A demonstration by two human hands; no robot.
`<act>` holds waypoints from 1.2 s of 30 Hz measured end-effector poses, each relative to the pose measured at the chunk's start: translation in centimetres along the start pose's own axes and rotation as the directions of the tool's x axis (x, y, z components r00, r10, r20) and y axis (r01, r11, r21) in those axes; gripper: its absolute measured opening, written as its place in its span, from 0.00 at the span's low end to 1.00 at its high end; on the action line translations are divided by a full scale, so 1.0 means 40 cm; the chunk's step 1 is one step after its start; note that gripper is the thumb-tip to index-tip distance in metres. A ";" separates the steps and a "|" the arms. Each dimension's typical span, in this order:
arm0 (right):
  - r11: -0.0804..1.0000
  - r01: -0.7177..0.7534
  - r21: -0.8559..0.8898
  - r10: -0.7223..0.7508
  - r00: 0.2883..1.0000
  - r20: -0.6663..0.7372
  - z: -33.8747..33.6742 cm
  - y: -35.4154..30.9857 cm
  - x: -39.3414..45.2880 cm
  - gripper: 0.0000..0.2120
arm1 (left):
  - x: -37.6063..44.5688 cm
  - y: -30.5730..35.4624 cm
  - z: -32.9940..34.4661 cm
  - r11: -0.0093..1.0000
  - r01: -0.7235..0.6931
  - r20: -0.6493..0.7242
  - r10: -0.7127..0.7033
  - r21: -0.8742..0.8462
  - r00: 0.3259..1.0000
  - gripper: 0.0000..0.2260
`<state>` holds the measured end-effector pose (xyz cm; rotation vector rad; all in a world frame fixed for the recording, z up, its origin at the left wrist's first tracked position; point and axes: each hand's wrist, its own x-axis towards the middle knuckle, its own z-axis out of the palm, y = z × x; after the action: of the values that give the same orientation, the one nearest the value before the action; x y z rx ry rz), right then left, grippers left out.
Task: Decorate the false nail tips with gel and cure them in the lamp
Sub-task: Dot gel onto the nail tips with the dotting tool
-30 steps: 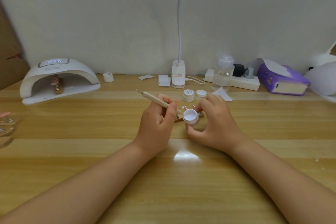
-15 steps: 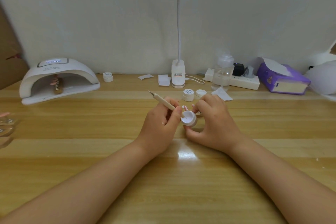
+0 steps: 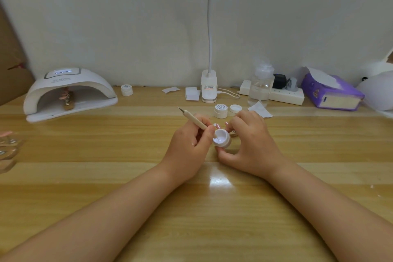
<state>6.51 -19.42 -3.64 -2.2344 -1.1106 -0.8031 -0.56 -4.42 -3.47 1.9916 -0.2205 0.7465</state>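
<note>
Both hands work at the centre of the frame: the left hand [image 3: 189, 144] pinches a dotting tool [image 3: 192, 118], and its tip has moved down into the open gel pot [image 3: 222, 139], which the right hand [image 3: 251, 144] grips tilted just above the tabletop [image 3: 212, 219]. Gel is likely being loaded for the nail tips [image 3: 218, 126] behind the pot. The curing lamp [image 3: 68, 93] at upper left already holds a stand.

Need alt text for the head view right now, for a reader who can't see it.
The left hand dips a wooden dotting tool into a small open gel pot that the right hand holds tilted above a wooden desk. A white curing lamp at far left holds nail tips on a stand.
</note>
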 end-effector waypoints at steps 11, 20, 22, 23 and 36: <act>1.000 -0.008 -0.010 0.008 1.000 0.014 -0.001 0.002 0.000 0.16 | -0.002 0.006 -0.003 0.997 0.001 -0.135 -0.011 -0.075 0.991 0.04; 0.997 -0.077 0.005 0.078 0.997 -0.017 -0.003 0.004 0.000 0.16 | -0.001 0.015 -0.004 0.991 -0.048 -0.155 0.029 -0.123 0.988 0.07; 0.993 -0.111 0.039 0.113 0.993 -0.042 -0.003 0.004 0.003 0.16 | -0.002 0.015 -0.004 0.987 -0.073 -0.176 0.047 -0.146 0.983 0.08; 0.989 -0.136 0.055 0.139 0.988 -0.060 -0.004 0.005 0.005 0.16 | -0.002 0.016 -0.004 0.984 -0.089 -0.192 0.059 -0.152 0.980 0.08; 0.717 -0.691 -0.094 0.689 0.722 -0.055 -0.030 0.140 0.009 0.17 | 0.003 0.014 -0.006 0.978 -0.115 -0.221 0.075 -0.174 0.972 0.06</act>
<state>10.98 -23.02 -3.58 -2.4524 -0.1442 -0.5476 -0.80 -4.48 -2.93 1.7196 -0.2500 0.9602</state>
